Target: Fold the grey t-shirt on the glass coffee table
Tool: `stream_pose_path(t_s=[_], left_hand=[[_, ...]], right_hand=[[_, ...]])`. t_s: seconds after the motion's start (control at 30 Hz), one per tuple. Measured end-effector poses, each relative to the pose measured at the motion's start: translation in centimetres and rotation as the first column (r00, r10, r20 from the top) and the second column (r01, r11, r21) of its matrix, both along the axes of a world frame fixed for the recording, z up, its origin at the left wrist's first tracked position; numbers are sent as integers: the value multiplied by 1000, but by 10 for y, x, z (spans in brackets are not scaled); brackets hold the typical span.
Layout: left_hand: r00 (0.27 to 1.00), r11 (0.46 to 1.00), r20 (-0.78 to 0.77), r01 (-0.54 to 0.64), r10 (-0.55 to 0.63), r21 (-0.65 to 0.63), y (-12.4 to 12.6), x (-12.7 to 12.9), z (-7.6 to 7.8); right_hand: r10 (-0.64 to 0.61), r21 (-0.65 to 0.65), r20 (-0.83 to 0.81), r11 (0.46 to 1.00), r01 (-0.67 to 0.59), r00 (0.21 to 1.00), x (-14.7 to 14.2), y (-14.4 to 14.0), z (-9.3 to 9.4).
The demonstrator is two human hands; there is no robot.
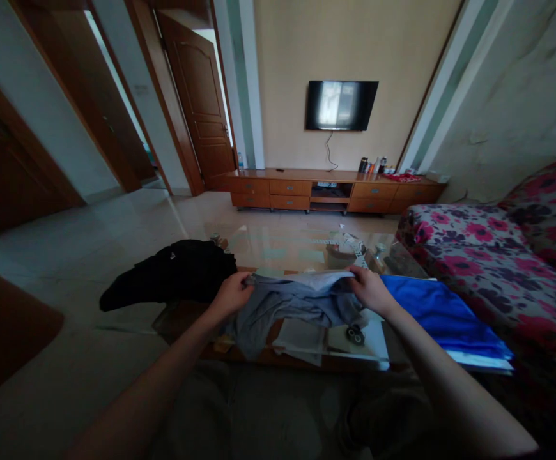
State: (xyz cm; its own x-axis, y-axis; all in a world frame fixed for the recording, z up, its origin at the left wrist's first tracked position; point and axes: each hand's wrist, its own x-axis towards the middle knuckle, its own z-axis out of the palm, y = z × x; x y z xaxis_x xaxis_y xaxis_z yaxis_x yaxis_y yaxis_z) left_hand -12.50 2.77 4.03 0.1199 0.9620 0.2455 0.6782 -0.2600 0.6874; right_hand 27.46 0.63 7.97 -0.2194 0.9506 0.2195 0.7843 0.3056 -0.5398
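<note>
Head view looks down over a low glass worktop point(278, 246) whose top mirrors the pale wall and window light, standing on a glossy tiled floor point(129, 223) in a dim living room. On the far wall hangs a television point(340, 105) above a long wooden cabinet point(335, 190) with drawers, some bottles point(372, 165) and a red item grouped at its right end. Wooden doors point(201, 102) stand open on the left, and a sofa point(508, 255) in a pink flowered cover runs along the right. Both hands are closed on the upper edge of a grey garment point(290, 306): the left hand point(232, 294) pinches its left corner, the right hand point(371, 291) its right corner, and the cloth sags between them onto the near part of the worktop. A black garment point(170, 275) lies heaped just left of it, and a folded blue garment point(443, 316) rests to the right, on something white at the worktop's edge. Under the glass, papers and a small dark round object point(355, 333) show only dimly; what they are cannot be made out. The things near the worktop's far right corner are blurred by reflections. The fingertips are tucked into the cloth and hidden, and the bottom of the frame is too dark to read.
</note>
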Motion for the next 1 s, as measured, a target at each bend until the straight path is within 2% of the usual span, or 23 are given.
stream_pose_path(t_s=[0.1, 0.23, 0.33, 0.47, 0.53, 0.63, 0.73, 0.8, 0.9, 1.0], left_hand=[[995, 996, 100, 16, -25, 88, -15, -5, 40], [996, 983, 82, 17, -33, 184, -35, -16, 99], [999, 976, 49, -3, -7, 217, -47, -23, 138], [993, 973, 100, 41, -65, 226, -67, -25, 177], [992, 970, 30, 115, -125, 216, -82, -24, 195], [956, 959, -211, 239, -205, 151, -103, -27, 222], [923, 958, -331, 253, -196, 137, -109, -39, 243], [920, 962, -368, 211, -135, 174, -103, -53, 250], [910, 966, -414, 97, 12, 240, -90, -80, 250], [897, 954, -424, 11, 123, 300, -84, -100, 243]], right_hand=[[38, 79, -121, 996, -29, 992, 4, -10, 38], [105, 151, -109, 985, -88, 988, 8, -31, 97], [150, 47, -112, 988, -146, 982, 10, -53, 140], [253, -124, -64, 958, -259, 965, 19, -82, 188], [262, -104, 64, 962, -254, 963, 28, -91, 207], [219, -16, 228, 975, -221, 949, 42, -102, 233], [218, 29, 237, 973, -231, 947, 50, -115, 257], [204, 82, 237, 970, -229, 950, 55, -124, 270], [117, 166, 233, 973, -158, 965, 66, -133, 285], [36, 189, 231, 979, -81, 972, 84, -134, 291]])
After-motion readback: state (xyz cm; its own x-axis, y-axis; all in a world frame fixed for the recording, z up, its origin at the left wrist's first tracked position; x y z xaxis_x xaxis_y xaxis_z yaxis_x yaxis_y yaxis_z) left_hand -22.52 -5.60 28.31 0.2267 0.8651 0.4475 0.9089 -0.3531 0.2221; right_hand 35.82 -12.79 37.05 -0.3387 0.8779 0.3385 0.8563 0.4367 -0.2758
